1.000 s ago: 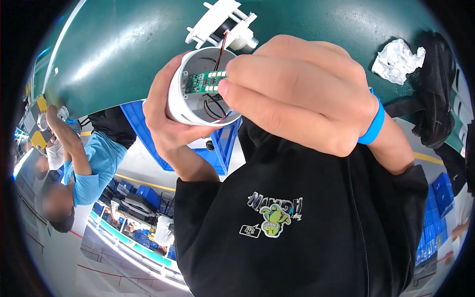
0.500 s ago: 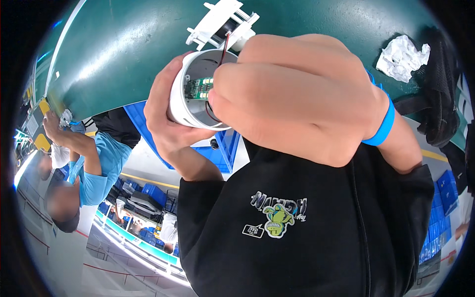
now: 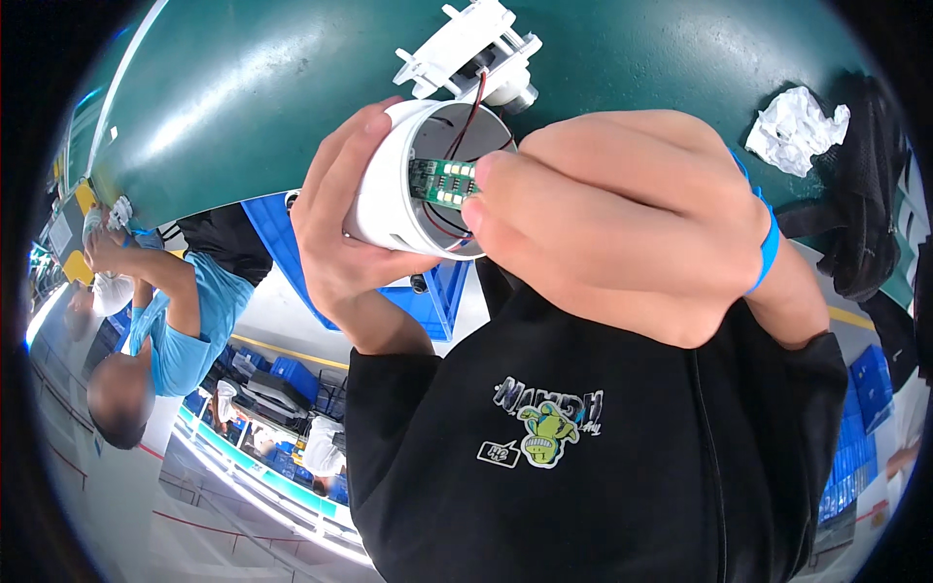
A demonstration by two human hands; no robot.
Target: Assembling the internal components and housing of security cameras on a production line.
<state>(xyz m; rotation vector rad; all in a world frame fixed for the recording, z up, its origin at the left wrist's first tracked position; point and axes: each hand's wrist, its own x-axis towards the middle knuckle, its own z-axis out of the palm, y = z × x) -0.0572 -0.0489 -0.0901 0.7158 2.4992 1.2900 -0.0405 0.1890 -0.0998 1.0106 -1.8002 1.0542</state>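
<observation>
At the far left, a person in a light blue shirt [image 3: 209, 296] bends both arms near the edge of the shiny green table [image 3: 262, 92]. Next comes a blue plastic crate [image 3: 282, 257], down below the table; your arm hides part of it, so you can't tell all that is inside.

Your left hand [image 3: 335, 219] is curled around a round white plastic cup [image 3: 381, 194], fingers up its far side and thumb underneath. The cup is tipped, its open mouth turned to the right. In the mouth sits a thin green circuit board [image 3: 442, 182] with pale little squares. Thin red and black wires [image 3: 473, 112] come out of the cup to a white plastic part with posts [image 3: 449, 53], just past the rim.

Your right hand [image 3: 622, 223] pinches the board's right end between thumb and finger; its left end reaches into the cup. You can't tell if that end touches the wall. Farther right lies crumpled white paper [image 3: 797, 129], then a black mesh bag [image 3: 865, 204].
</observation>
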